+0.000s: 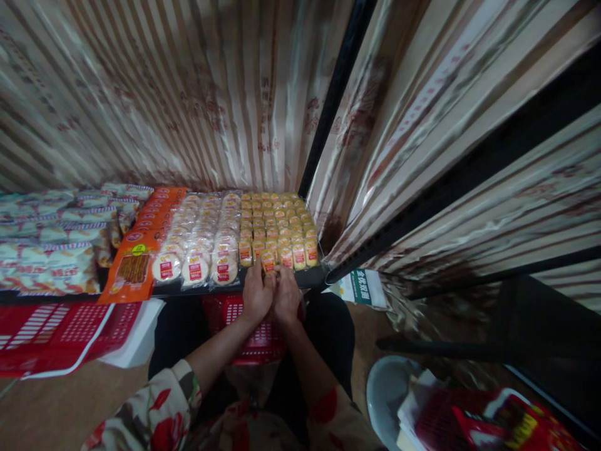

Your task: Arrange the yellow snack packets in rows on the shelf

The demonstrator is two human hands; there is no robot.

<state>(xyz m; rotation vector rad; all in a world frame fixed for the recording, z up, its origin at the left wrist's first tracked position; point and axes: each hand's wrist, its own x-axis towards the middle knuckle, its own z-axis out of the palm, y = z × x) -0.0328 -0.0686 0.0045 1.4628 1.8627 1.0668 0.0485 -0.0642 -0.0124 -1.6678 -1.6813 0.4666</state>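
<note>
Both my hands meet at the front edge of a low black shelf [282, 280]. My left hand [256, 292] and my right hand [287, 293] are closed together on a small yellow snack packet [268, 260] in the front row. That packet belongs to a block of several rows of yellow packets [275, 222] at the shelf's right end. Left of it lie rows of round white rice crackers [206, 241] in clear wrap with red labels. My sleeves are floral, red on cream.
Orange snack bags [141, 247] and pale bags [51, 241] fill the shelf's left part. A red basket [256, 341] sits under my hands, red flat crates [56, 329] at left. A grey bucket [385, 394] and another red basket [446, 419] stand at right. Striped curtains hang behind.
</note>
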